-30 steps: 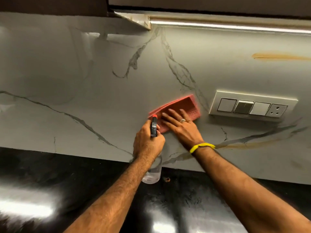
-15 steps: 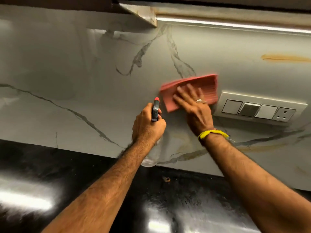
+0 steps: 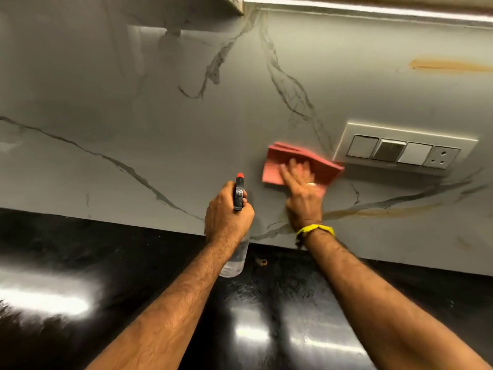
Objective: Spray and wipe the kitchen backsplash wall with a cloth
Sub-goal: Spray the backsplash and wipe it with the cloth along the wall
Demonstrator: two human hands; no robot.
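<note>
The backsplash wall (image 3: 133,89) is pale marble with dark veins. A folded pink cloth (image 3: 274,166) lies flat against it, just left of the switch plate. My right hand (image 3: 302,193) presses the cloth to the wall with straight, spread fingers; it is blurred by motion. My left hand (image 3: 226,214) grips a clear spray bottle (image 3: 236,259) with a dark head and red nozzle tip, held upright close to the wall, left of the cloth. The bottle's lower body hangs below my fist over the counter.
A white switch plate (image 3: 400,150) with three switches and a socket sits right of the cloth. Orange-brown streaks (image 3: 448,65) mark the wall at upper right and lower right. A glossy black counter (image 3: 106,263) runs below. A lit strip (image 3: 373,8) runs under the cabinet above.
My right hand went up the wall with the cloth, then came back down and left beside the switch plate. My left hand with the bottle stayed nearly in place.
</note>
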